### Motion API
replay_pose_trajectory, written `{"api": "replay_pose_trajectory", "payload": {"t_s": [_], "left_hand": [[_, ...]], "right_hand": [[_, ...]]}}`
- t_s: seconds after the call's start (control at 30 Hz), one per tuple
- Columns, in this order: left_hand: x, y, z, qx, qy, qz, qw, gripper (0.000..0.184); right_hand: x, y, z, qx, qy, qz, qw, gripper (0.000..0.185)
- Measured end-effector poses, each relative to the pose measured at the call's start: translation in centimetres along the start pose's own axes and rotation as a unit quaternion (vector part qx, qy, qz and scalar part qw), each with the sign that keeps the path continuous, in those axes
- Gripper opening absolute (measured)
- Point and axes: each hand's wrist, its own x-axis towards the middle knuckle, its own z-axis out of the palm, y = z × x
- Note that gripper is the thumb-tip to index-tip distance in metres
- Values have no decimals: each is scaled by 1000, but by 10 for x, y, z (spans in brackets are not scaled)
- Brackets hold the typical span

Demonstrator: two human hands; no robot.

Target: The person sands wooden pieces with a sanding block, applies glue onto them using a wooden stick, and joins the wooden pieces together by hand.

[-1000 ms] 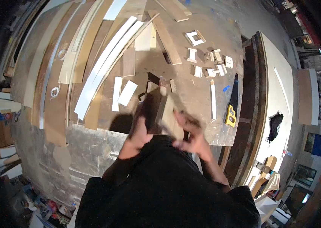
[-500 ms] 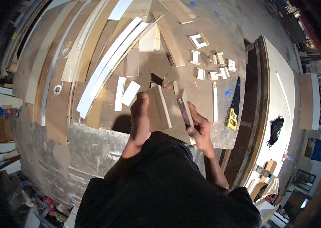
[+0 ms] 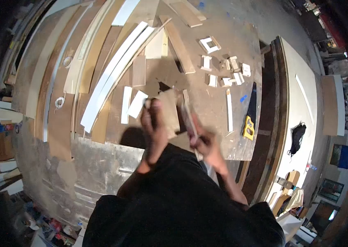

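Note:
My left hand [image 3: 154, 125] is closed on the left edge of a flat wooden block [image 3: 168, 109], thumb upward. In my right hand [image 3: 207, 146] is a narrow wooden strip [image 3: 188, 115], gripped near its lower end and blurred by motion. The strip stands close to the block's right side; whether they touch I cannot tell. Both are held above the worktable [image 3: 211, 103]. Just left of the block lie a small white-faced piece [image 3: 137, 103] and a white strip [image 3: 126, 105].
Several small wooden assemblies [image 3: 233, 64] sit at the back right. A handsaw [image 3: 249, 127] with a yellow handle lies by the right edge. Long boards [image 3: 114, 74] cover the left. A second pale tabletop [image 3: 301, 99] holds a black cloth item [image 3: 297, 138].
My right hand has moved left with the wooden strip, bringing it nearer the block. The block in my left hand has turned slightly. The whole view has shifted a little.

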Motion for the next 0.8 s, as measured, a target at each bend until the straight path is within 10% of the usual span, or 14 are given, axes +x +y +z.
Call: {"api": "replay_pose_trajectory", "payload": {"t_s": [0.17, 0.43, 0.8], "left_hand": [[28, 10, -30, -18, -15, 82, 996, 31], [-4, -8, -4, -31, -134, 118, 983, 36], [0, -23, -3, 103, -134, 246, 954, 37]], "right_hand": [[-20, 56, -13, 16, -119, 8, 993, 63], [7, -10, 0, 141, -7, 12, 990, 86], [-3, -5, -1, 240, -21, 78, 967, 42]]}}
